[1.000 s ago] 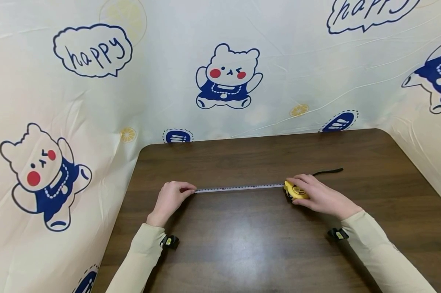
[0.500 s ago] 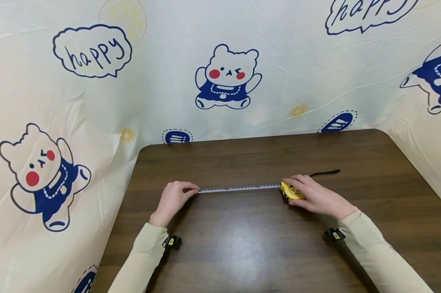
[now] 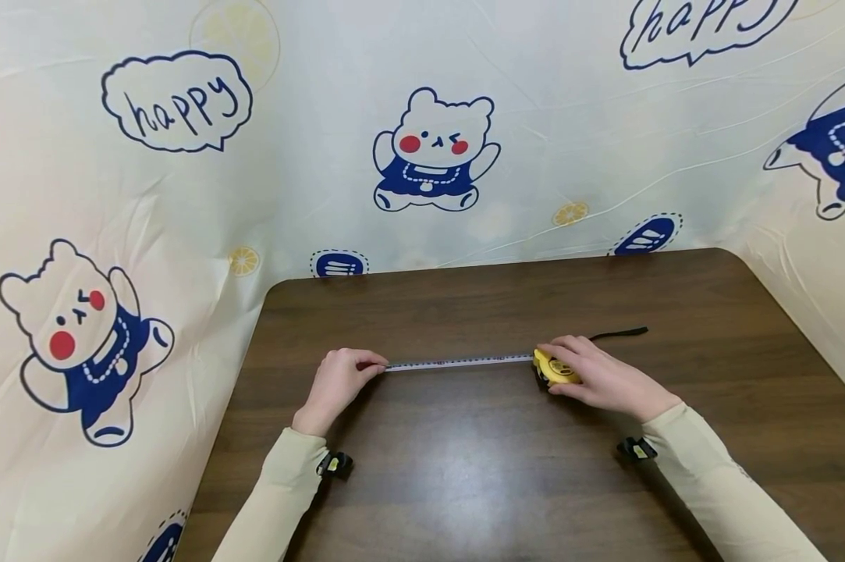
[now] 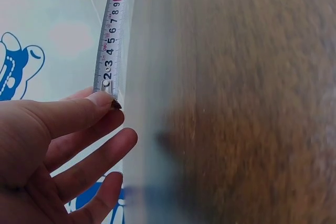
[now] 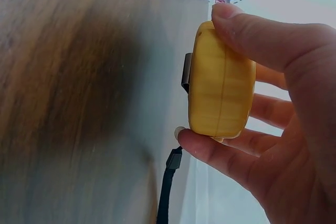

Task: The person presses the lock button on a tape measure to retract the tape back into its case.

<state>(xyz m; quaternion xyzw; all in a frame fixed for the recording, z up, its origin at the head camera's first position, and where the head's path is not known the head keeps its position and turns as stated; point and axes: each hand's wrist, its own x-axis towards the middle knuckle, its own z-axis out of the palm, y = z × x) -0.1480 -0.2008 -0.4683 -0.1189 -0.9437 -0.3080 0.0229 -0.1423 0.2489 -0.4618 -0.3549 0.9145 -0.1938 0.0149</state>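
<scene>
Left hand (image 3: 338, 381): thumb and fingers pinch the free end of the white steel tape blade (image 3: 457, 361), near the middle of the dark wooden table (image 3: 464, 484).
Right hand (image 3: 598, 375): fingers and thumb clamp the yellow oval plastic tape-measure case (image 3: 554, 368), toward the table's right half.
Blade: stretched straight between both hands, low over the wood.
Black wrist strap (image 3: 619, 333): trails from the case toward the far right corner.
Step in hand: blade held drawn out; judged mid-measure.
Next move calls for: steady tension and a controlled release of the blade.
</scene>
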